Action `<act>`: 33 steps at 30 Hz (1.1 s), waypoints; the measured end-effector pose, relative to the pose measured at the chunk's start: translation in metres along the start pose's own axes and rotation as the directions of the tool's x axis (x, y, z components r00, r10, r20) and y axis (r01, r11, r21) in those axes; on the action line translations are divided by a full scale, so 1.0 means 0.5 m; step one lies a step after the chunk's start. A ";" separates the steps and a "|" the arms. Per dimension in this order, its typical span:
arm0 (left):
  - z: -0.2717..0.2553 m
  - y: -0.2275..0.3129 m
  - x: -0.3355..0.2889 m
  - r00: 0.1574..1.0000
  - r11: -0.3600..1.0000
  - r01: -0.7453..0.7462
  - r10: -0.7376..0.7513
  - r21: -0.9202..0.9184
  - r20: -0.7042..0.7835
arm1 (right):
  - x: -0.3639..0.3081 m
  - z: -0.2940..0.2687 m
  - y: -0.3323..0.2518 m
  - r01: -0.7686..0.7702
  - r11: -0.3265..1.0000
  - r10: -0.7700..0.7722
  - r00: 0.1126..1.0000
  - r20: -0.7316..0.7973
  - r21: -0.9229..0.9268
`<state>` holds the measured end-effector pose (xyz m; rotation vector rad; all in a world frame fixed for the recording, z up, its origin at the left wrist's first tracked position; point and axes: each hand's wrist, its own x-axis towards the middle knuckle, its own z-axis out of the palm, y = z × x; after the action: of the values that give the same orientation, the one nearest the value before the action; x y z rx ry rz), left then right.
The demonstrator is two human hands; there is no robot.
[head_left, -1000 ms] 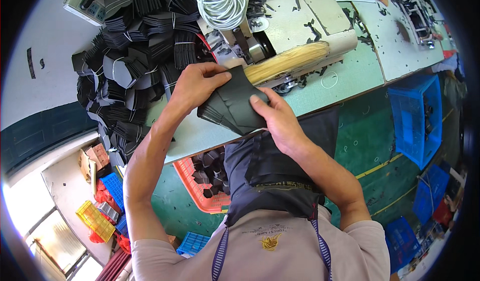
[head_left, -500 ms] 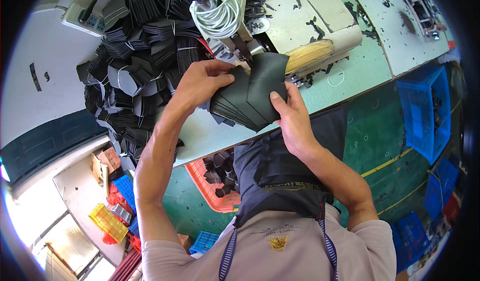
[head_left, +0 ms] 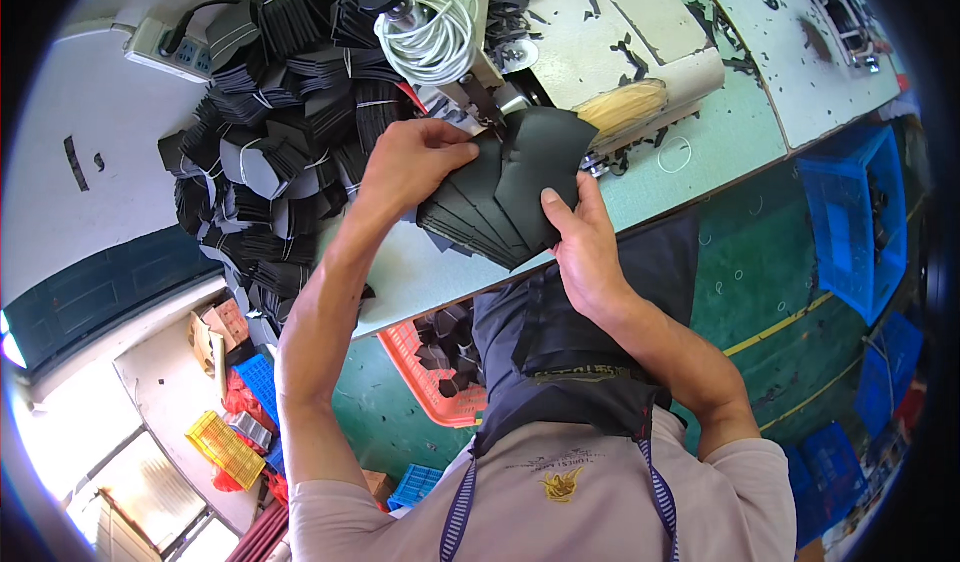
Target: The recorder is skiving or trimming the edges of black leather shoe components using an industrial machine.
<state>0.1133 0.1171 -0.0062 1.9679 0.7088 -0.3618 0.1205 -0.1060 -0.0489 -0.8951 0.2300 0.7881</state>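
Note:
Between my two hands is a fanned stack of black sheet pieces point(head_left: 535, 187), held over the pale green table edge. My left hand point(head_left: 425, 157) pinches the stack's upper left edge, thumb and fingers closed on it. On the right side my right hand point(head_left: 582, 227) grips the stack, thumb on top and fingers partly hidden behind it. The stack's upper end lies at the sewing-type machine point(head_left: 620, 42), just under its dark metal foot point(head_left: 485, 102). Whether the foot touches the pieces I cannot tell.
Bundles of tied black pieces point(head_left: 275, 152) pile up on the left. A coil of pale cord point(head_left: 435, 32) hangs above the machine. Black scraps lie on the table point(head_left: 740, 127). Under it stands an orange basket point(head_left: 425, 387) of black pieces; a blue crate point(head_left: 850, 222) stands right.
The stack's upper right corner has shifted slightly right, and its pieces fan a little wider. Both hands keep their hold. The whole view has shifted slightly.

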 end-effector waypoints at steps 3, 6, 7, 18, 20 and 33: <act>0.019 0.031 0.009 0.995 0.986 0.062 -0.050 0.152 -0.081 | 0.007 -0.003 0.002 -0.005 1.000 0.005 1.000 -0.008 0.024; 0.000 0.002 -0.008 0.999 0.978 -0.044 0.043 -0.203 -0.009 | -0.001 0.001 -0.011 -0.002 0.999 0.003 1.000 -0.019 0.042; -0.005 0.008 -0.016 1.000 0.982 0.000 0.003 -0.190 0.019 | -0.001 0.003 -0.015 -0.008 0.999 0.009 1.000 -0.025 0.041; 0.000 0.005 -0.008 0.998 0.979 -0.045 0.050 -0.200 0.023 | -0.003 -0.011 -0.012 0.040 0.997 -0.038 0.999 -0.028 0.065; -0.001 0.009 0.006 0.996 0.996 0.076 -0.078 0.048 0.037 | -0.005 -0.005 -0.008 0.032 0.998 -0.030 0.999 -0.031 0.062; 0.016 0.009 0.004 0.997 0.997 0.012 -0.007 0.070 -0.081 | -0.010 0.003 -0.018 0.020 0.995 -0.018 1.000 -0.025 0.096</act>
<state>0.1179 0.1094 -0.0080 2.0559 0.7660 -0.3186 0.1233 -0.1107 -0.0402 -0.8152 0.2780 0.7425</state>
